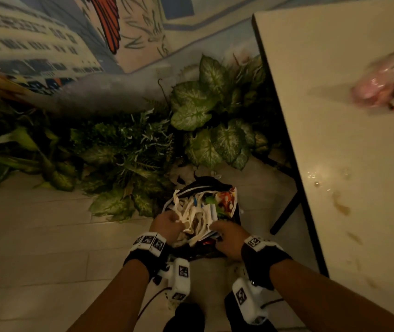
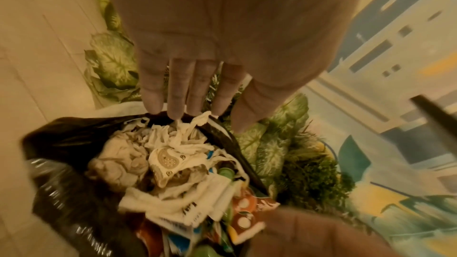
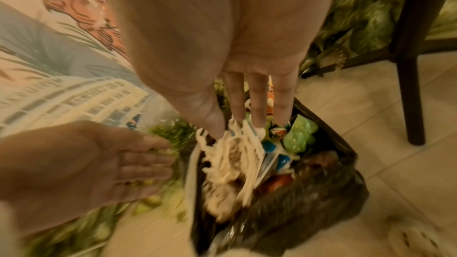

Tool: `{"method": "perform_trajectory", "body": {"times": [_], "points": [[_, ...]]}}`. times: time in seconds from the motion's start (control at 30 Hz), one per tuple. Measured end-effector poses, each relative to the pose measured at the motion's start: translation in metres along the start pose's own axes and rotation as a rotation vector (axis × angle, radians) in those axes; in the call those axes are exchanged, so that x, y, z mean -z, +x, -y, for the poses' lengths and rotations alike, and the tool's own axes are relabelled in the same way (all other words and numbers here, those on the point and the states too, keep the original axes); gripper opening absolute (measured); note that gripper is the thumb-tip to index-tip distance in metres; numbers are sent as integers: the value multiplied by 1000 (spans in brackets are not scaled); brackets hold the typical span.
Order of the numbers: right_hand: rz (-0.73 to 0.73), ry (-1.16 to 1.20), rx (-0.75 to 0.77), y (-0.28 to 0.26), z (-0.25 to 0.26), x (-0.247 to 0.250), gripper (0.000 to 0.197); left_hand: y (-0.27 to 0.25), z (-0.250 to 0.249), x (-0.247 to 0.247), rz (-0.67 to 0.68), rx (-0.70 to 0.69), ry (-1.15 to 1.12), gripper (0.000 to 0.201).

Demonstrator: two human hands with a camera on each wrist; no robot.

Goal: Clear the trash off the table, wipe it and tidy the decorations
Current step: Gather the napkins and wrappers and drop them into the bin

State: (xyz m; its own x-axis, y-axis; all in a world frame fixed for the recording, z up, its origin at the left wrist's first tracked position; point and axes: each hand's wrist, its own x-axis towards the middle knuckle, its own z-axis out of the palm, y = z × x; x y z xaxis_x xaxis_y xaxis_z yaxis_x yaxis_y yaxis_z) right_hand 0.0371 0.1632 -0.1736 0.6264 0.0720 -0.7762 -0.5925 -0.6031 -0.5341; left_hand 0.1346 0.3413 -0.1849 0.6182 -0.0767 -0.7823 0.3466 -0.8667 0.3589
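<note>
over the black trash bag [image 1: 192, 188] on the floor beside the table [image 1: 339, 97], both the left hand [image 1: 167, 224] and right hand [image 1: 227, 238] hover with fingers straight and spread, holding nothing, fingertips touching the crumpled white paper [image 2: 173, 163] heaped inside.

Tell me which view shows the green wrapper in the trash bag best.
Right wrist: the green wrapper lies unobstructed at the black trash bag's far rim. Head view shows a small green patch among paper. Left wrist catches only partly buried green bits.
</note>
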Motion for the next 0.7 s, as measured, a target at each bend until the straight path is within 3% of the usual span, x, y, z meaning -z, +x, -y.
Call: {"method": "perform_trajectory", "body": {"times": [0.13, 0.27, 0.53, 0.7], "points": [[79, -71, 63, -55, 2, -1, 40, -42, -2, 2, -28, -55, -80, 8], [64, -101, 137, -102, 2, 14, 37, -71, -19, 4, -27, -131, -135, 13], [-233, 30, 166, -210, -11, 75, 35, -114, -77, 14, -6, -345, -150, 7], [-457, 124, 178, -267, -50, 111, 19, -143, -132, 13, 18, -467, -84, 5]]}}
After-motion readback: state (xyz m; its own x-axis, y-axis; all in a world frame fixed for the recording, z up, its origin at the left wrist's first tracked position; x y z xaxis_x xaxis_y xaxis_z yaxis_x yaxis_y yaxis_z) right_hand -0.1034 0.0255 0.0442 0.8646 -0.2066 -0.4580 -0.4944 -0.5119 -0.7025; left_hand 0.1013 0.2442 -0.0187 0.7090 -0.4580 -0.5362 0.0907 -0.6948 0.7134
